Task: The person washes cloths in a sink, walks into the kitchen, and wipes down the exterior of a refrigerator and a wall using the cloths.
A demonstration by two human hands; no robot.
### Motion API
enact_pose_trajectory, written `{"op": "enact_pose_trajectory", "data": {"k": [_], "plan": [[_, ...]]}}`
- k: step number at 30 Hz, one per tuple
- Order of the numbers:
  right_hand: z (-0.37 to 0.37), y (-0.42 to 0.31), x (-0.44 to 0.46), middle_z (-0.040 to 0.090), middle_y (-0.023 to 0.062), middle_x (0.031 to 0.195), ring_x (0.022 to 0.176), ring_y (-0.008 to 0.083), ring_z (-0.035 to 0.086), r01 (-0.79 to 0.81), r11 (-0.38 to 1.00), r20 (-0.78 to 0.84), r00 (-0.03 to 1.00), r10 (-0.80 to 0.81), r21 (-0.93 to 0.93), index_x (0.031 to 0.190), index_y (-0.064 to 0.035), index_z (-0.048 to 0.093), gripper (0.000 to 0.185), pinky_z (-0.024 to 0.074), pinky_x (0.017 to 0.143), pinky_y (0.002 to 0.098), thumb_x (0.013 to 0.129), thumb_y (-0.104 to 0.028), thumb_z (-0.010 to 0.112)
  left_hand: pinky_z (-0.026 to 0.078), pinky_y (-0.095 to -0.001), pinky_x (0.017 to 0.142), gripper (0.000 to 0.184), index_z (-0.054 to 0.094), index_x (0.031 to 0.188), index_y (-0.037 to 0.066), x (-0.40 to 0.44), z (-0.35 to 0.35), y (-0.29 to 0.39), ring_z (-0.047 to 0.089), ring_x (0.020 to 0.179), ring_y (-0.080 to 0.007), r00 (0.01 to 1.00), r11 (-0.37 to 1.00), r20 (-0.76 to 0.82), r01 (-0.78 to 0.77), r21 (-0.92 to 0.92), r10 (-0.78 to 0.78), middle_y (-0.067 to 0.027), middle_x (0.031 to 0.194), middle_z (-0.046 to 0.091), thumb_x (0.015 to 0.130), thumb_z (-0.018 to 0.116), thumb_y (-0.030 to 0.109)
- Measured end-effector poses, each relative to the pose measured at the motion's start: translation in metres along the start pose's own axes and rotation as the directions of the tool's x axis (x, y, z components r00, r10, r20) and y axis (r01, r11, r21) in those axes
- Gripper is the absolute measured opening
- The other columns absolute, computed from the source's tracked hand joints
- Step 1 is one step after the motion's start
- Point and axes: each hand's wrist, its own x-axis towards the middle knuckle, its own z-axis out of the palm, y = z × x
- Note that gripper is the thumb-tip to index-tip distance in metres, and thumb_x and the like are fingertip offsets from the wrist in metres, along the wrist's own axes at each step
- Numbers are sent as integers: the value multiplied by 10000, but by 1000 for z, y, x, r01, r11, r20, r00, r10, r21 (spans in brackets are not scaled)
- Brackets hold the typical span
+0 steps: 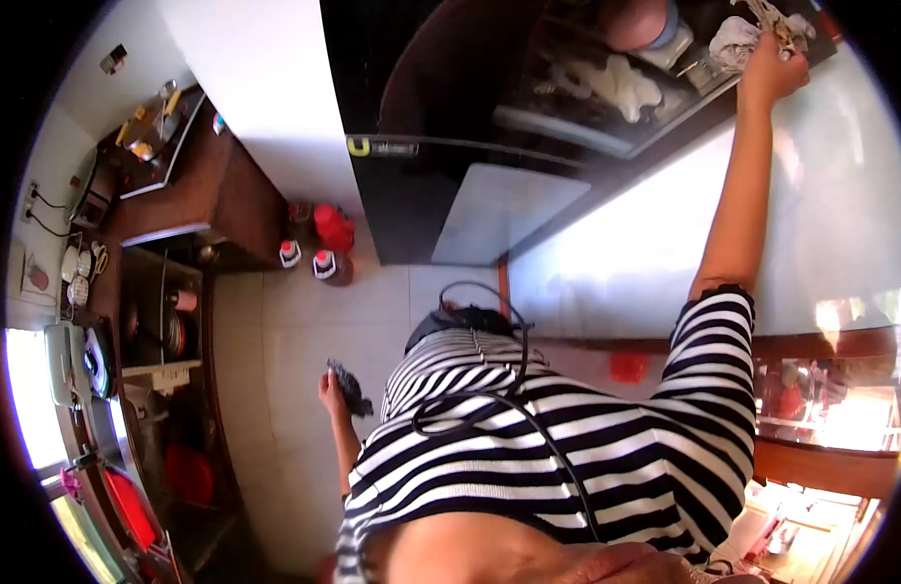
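My right hand is stretched out to the upper right, its fingers closed around a crumpled whitish cloth. The cloth is at the far edge of a glossy black fridge-like panel. Pale and pinkish shapes show in the dark surface there; I cannot tell whether they are reflections or objects behind it. Low on the left, my left hand hangs beside my body, closed on a dark crumpled piece of material. Whether that is a cloth or a bag I cannot make out.
Bottles with red caps and a red container stand on the tiled floor by the white wall. A brown counter with a stove runs along the left, over open shelves. A black cable loops over my striped shirt.
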Motion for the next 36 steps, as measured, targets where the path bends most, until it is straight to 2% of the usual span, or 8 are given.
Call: {"op": "enact_pose_trajectory", "data": {"k": [9, 15, 19, 23, 25, 29, 32, 36], "plan": [[-5, 37, -302, 361, 307, 1112, 1066, 442, 426, -448, 832, 117, 855, 506, -326, 1040, 154, 369, 361, 389, 916, 497, 741, -20, 473, 432, -238, 634, 294, 621, 917, -16, -26, -27, -4, 500, 691, -90, 999, 980, -10, 38, 196, -37, -22, 761, 585, 857, 612, 271], [-14, 99, -490, 599, 130, 1014, 909, 223, 604, -976, 170, 750, 12, 661, -134, 1091, 23, 518, 344, 506, 766, 372, 799, -148, 585, 423, -231, 625, 279, 634, 902, -9, -29, -60, 21, 497, 680, -82, 996, 981, -68, 64, 184, -52, -10, 738, 581, 860, 611, 266], [-81, 81, -559, 608, 108, 985, 864, 212, 611, -827, 176, 676, -293, 676, -535, 1082, 9, 547, 325, 508, 732, 353, 797, -143, 583, 407, -223, 599, 265, 638, 893, 2, -58, -76, 21, 481, 647, -71, 986, 994, -153, 76, 76, -64, 11, 718, 566, 858, 616, 264], [-161, 89, -614, 593, 215, 1025, 903, 354, 602, -136, 697, 709, -191, 679, -705, 1082, 40, 536, 642, 486, 768, 421, 750, -505, 602, 405, -231, 569, 258, 632, 891, 11, -89, -115, -42, 488, 624, -64, 970, 986, -183, 167, 11, -162, 11, 690, 569, 853, 620, 266], [-207, 83, -623, 601, 248, 974, 906, 388, 594, 123, 739, 737, -73, 672, -662, 980, 27, 581, 711, 471, 775, 453, 723, -635, 544, 412, -245, 565, 269, 633, 891, 11, -120, -120, -53, 509, 629, -81, 950, 968, -190, 251, -7, -247, -9, 692, 578, 847, 618, 276], [-275, 128, -653, 616, 228, 853, 791, 341, 627, 416, 861, 779, -418, 468, -294, 910, 20, 594, 428, 505, 680, 394, 842, -395, 514, 435, -301, 578, 326, 641, 889, 34, -164, -154, -95, 546, 626, -149, 888, 860, -349, 410, 304, -300, -63, 700, 601, 823, 609, 351], [-324, 208, -713, 634, 185, 795, 671, 270, 625, -149, 737, 647, -613, 454, -659, 846, 16, 606, 280, 496, 582, 355, 858, -249, 515, 451, -358, 617, 370, 643, 888, 62, -180, -173, -123, 599, 675, -225, 843, 751, -435, 503, 428, -316, -119, 736, 625, 802, 593, 419], [-244, 45, -619, 659, 111, 798, 687, 219, 624, 270, 867, 504, -726, 469, -418, 899, -49, 651, 382, 468, 612, 336, 805, -416, 603, 455, -354, 641, 376, 641, 914, 59, -156, -168, -98, 608, 705, -226, 828, 742, -436, 531, 409, -352, -128, 754, 634, 808, 588, 416]]}}
